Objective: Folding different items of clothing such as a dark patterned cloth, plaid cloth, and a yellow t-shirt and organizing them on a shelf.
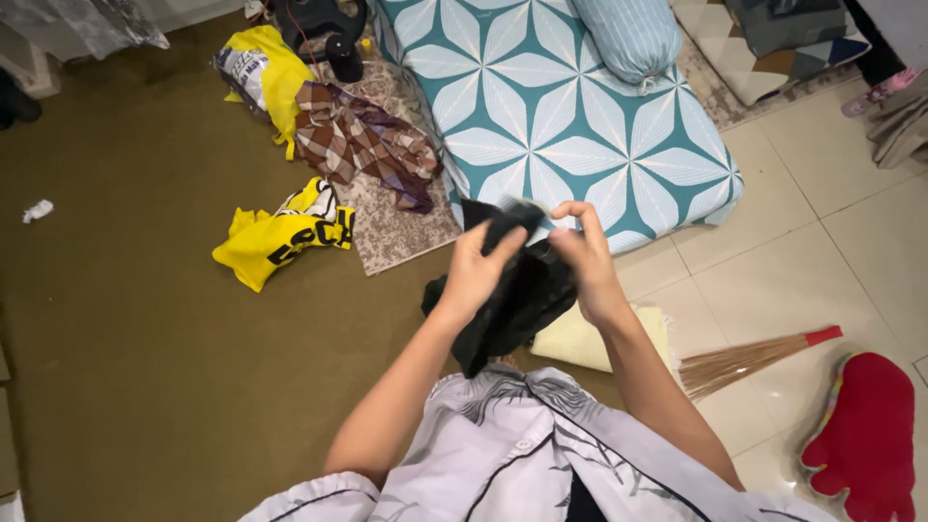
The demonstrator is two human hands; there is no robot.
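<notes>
Both hands are gripping one black garment (512, 300): left hand (474, 275), right hand (585, 261). Its folds are covering part of a pale yellow cloth (590, 338) below.

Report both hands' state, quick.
Left hand: closed, gripping the black cloth.
Right hand: closed, gripping the same black cloth.

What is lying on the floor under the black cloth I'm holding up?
A pale yellow folded cloth shows below the black cloth, lying where carpet meets tile floor. Its left part is hidden behind the black cloth.
</notes>
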